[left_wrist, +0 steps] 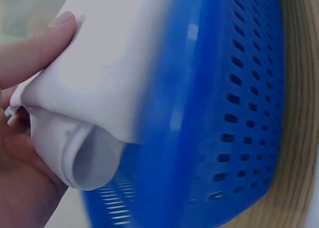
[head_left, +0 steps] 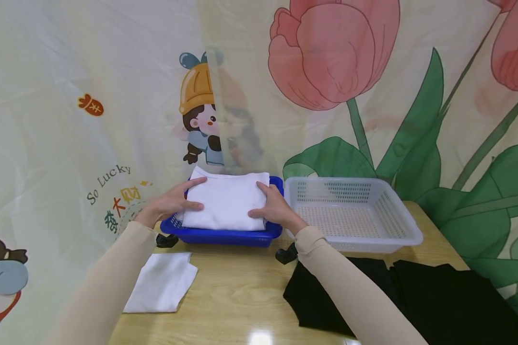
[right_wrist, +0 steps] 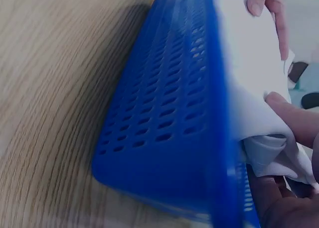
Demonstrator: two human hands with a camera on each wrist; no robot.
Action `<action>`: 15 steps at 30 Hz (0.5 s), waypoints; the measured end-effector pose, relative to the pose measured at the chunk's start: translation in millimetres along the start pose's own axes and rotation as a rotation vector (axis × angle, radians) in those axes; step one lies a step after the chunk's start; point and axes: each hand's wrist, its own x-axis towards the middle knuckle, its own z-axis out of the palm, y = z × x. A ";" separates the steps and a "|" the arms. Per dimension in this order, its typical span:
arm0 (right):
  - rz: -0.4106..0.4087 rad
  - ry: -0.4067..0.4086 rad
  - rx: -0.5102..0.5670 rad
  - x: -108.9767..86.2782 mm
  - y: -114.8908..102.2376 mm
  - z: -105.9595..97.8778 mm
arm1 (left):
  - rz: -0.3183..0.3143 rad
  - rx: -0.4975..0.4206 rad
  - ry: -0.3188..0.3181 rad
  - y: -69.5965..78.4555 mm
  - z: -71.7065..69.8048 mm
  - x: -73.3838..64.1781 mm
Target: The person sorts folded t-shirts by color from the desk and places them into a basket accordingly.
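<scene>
Wooden tabletop (head_left: 229, 282), far side: blue basket (head_left: 224, 236) left of white basket (head_left: 349, 220). Left hand (head_left: 170, 201) and right hand (head_left: 278, 207) grip opposite sides of folded white cloth (head_left: 224, 201) at the blue basket's opening.

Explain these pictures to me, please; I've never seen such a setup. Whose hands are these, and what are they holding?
There is no robot here, just one person's bare hands. The wide picture comes from a camera worn on the head, looking forward and down; the two close-ups come from cameras on each wrist. The left hand and right hand grip a folded white cloth by opposite sides, over the blue basket. On the wooden table, a pale basket stands to the right, black fabric lies in front of it, and a smaller white cloth lies on the left.
</scene>
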 end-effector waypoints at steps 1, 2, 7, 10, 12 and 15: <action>0.007 0.004 -0.012 2.0 2.2 2.1 | 0.000 0.007 -0.002 -2.6 1.6 2.2; 0.009 0.008 -0.021 4.2 4.5 3.8 | -0.007 0.014 0.000 -5.1 3.3 4.3; 0.003 0.015 -0.045 13.0 8.9 11.9 | -0.063 0.055 0.017 -18.9 8.6 11.6; 0.036 0.013 -0.051 17.4 9.5 17.4 | -0.098 0.074 0.027 -22.5 10.9 15.2; 0.060 0.016 -0.057 20.0 10.6 21.4 | -0.111 0.079 0.032 -23.6 12.4 16.8; 0.083 0.027 -0.051 23.2 11.4 26.3 | -0.090 0.084 0.045 -25.8 14.8 19.3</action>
